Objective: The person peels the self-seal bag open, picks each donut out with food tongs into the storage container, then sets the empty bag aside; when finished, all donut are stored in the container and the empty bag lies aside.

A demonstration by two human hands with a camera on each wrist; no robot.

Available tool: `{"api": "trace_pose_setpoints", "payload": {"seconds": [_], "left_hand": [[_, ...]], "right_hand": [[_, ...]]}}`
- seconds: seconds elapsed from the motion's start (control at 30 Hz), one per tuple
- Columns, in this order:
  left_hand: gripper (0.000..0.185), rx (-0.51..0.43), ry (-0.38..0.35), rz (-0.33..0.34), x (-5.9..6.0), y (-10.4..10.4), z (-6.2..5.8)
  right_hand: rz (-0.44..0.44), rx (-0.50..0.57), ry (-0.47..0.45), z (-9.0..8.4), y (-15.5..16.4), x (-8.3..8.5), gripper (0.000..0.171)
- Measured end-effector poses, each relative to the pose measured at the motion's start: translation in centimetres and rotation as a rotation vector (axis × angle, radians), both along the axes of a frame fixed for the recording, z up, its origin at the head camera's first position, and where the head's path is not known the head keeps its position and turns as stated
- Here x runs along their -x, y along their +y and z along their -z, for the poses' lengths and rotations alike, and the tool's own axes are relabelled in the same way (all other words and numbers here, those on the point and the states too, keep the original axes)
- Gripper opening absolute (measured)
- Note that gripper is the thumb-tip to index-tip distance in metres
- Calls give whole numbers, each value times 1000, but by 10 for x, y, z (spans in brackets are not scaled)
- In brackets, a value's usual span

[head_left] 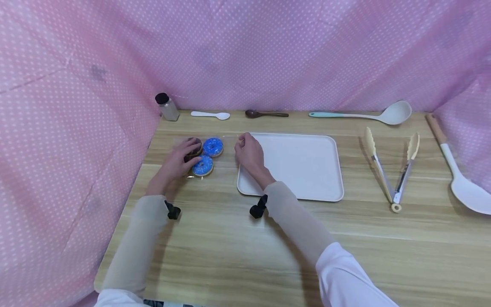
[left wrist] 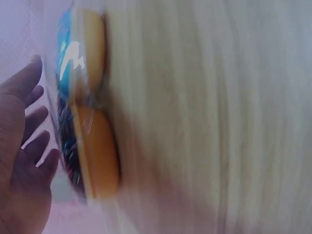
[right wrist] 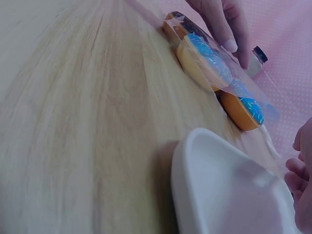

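Note:
Two blue-iced, sprinkled toy doughnuts [head_left: 202, 165] and at least one dark chocolate-coloured doughnut [right wrist: 183, 24] lie together in a clear plastic bag [right wrist: 229, 80] on the table, left of a white tray [head_left: 303, 166]. My left hand [head_left: 175, 161] spreads its fingers over the bag's left side, partly covering the dark doughnut. In the left wrist view these fingers look loosely extended beside the bag. My right hand [head_left: 251, 153] hovers at the tray's left edge with curled fingers, close to the faint right end of the bag. Whether it pinches the film does not show.
Along the back lie a black-capped shaker bottle [head_left: 168, 107], a white spoon [head_left: 211, 114], a dark brown spoon [head_left: 264, 114] and a ladle [head_left: 395, 113]. Spread tongs [head_left: 395, 198] and a wooden-handled white turner [head_left: 469, 192] are right of the tray. A pink dotted curtain [head_left: 245, 51] hangs behind.

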State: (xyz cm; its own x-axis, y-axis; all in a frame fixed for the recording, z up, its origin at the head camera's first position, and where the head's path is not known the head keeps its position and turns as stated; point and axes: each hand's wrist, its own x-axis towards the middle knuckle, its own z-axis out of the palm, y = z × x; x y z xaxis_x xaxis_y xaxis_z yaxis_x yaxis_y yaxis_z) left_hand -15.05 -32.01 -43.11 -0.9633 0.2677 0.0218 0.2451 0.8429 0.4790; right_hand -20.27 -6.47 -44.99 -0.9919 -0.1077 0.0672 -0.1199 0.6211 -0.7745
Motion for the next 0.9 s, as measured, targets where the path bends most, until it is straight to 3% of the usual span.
{"api": "trace_pose_setpoints", "payload": {"seconds": [0.37, 0.63, 0.9], "left_hand": [[57, -42, -21, -16, 1, 24, 5], [43, -39, 48, -35, 5, 33, 12], [32, -79, 160, -113, 9, 40, 18]], "right_hand": [[-99, 65, 86, 2, 9, -4, 24], [-219, -90, 130, 3, 16, -5, 20], [-399, -224, 161, 4, 22, -5, 24]]}}
